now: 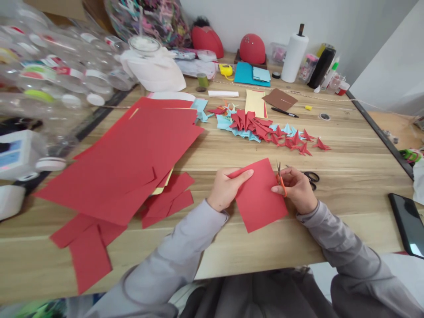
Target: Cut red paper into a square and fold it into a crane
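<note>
Between my hands is a rectangular sheet of red paper [261, 198], raised toward me over the table. My left hand [228, 185] pinches its upper left edge, thumb on top. In my right hand [298, 190] is a small pair of scissors [281, 181] with orange handles, its blades pointing up and slightly parted beside the sheet's right edge. Just behind my right hand lies a second pair of scissors [312, 179] with black handles, partly covered by the hand. Folded red paper cranes [293, 140] and light blue ones lie beyond the sheet.
Large red sheets [132, 159] and smaller red pieces [91, 256] cover the table's left side. Plastic bottles [62, 66] crowd the far left. A phone [407, 223] lies at the right edge. Along the back are a yellow tape measure [225, 70], blue paper [243, 73] and a white roll [294, 57].
</note>
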Motion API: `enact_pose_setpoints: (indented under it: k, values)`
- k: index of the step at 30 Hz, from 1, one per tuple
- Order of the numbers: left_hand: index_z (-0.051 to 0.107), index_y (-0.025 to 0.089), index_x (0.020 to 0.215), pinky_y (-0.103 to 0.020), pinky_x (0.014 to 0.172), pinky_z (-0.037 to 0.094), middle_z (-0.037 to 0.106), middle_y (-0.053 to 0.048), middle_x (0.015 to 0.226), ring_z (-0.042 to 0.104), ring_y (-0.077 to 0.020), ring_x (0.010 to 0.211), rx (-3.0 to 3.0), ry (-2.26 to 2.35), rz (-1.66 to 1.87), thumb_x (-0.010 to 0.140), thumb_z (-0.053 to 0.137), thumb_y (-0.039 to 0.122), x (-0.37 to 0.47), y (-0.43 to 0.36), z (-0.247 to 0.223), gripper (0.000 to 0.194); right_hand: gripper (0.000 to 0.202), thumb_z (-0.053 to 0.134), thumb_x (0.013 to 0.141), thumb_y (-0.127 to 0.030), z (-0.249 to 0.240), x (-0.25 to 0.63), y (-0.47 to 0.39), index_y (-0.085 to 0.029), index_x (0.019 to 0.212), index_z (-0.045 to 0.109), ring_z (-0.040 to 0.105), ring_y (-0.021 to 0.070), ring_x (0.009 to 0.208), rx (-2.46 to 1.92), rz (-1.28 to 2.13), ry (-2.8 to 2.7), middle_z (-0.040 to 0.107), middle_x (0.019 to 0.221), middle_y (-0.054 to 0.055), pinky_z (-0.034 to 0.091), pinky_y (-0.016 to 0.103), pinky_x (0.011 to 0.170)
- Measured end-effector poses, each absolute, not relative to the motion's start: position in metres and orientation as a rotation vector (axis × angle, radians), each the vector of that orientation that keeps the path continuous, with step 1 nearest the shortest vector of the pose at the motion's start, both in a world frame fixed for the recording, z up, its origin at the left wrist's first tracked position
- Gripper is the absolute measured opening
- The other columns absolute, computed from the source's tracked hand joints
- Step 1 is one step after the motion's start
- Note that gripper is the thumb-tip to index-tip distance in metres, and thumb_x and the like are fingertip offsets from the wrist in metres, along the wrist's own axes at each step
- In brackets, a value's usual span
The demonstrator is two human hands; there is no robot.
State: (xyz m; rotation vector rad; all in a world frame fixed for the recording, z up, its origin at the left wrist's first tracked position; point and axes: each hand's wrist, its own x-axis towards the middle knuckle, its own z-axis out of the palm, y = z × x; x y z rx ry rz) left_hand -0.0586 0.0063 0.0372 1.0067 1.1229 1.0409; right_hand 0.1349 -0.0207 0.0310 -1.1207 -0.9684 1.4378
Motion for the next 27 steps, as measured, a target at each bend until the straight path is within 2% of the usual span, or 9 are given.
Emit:
enact_pose_setpoints:
  k: [4, 7, 12, 19, 27]
  values:
    - [0.065, 0.012, 0.056, -0.022, 0.043, 0.036, 0.060, 0.000, 0.050, 0.050, -0.0103, 0.044, 1.059, 1.130, 1.032, 0.062, 0.076, 0.041, -0.057, 0.006, 0.035, 0.031, 0.044, 0.086, 0.047, -0.018, 0.029, 0.132, -0.022, -0.019, 0.077, 0.054, 0.065, 0.0144, 0.056, -1.135, 1.482, -0.908, 0.070, 0.067, -0.001, 0.055, 0.027, 0.053]
    - [0.067, 0.012, 0.060, -0.023, 0.046, 0.039, 0.063, -0.002, 0.054, 0.054, -0.0117, 0.047, 0.949, 1.089, 1.034, 0.060, 0.078, 0.038, -0.055, 0.006, 0.036, 0.028, 0.045, 0.086, 0.046, -0.016, 0.028, 0.131, -0.022, -0.019, 0.077, 0.053, 0.065, 0.0144, 0.054, -1.119, 1.472, -0.877, 0.070, 0.065, -0.002, 0.054, 0.026, 0.052]
    - [0.071, 0.012, 0.074, -0.028, 0.061, 0.050, 0.071, -0.007, 0.073, 0.064, -0.0165, 0.061, 0.649, 0.888, 1.048, 0.059, 0.079, 0.034, -0.048, 0.003, 0.043, 0.028, 0.044, 0.085, 0.047, -0.016, 0.028, 0.131, -0.019, -0.019, 0.077, 0.053, 0.064, 0.0138, 0.052, -1.077, 1.412, -0.776, 0.069, 0.063, -0.004, 0.054, 0.026, 0.052]
    - [0.069, 0.013, 0.092, -0.035, 0.076, 0.052, 0.072, -0.011, 0.095, 0.067, -0.0222, 0.080, 0.628, 0.854, 0.919, 0.056, 0.082, 0.026, -0.036, -0.009, 0.042, 0.040, 0.044, 0.085, 0.049, -0.018, 0.026, 0.133, -0.017, -0.020, 0.080, 0.053, 0.063, 0.0139, 0.052, -1.102, 1.331, -0.767, 0.069, 0.064, -0.004, 0.054, 0.028, 0.052]
    - [0.067, 0.014, 0.093, -0.037, 0.079, 0.052, 0.072, -0.008, 0.095, 0.067, -0.0219, 0.081, 0.637, 0.837, 0.995, 0.056, 0.081, 0.024, -0.043, -0.001, 0.042, 0.041, 0.037, 0.084, 0.052, -0.026, 0.027, 0.139, -0.015, -0.019, 0.073, 0.055, 0.058, 0.0096, 0.049, -1.097, 1.413, -0.860, 0.065, 0.062, -0.004, 0.049, 0.021, 0.046]
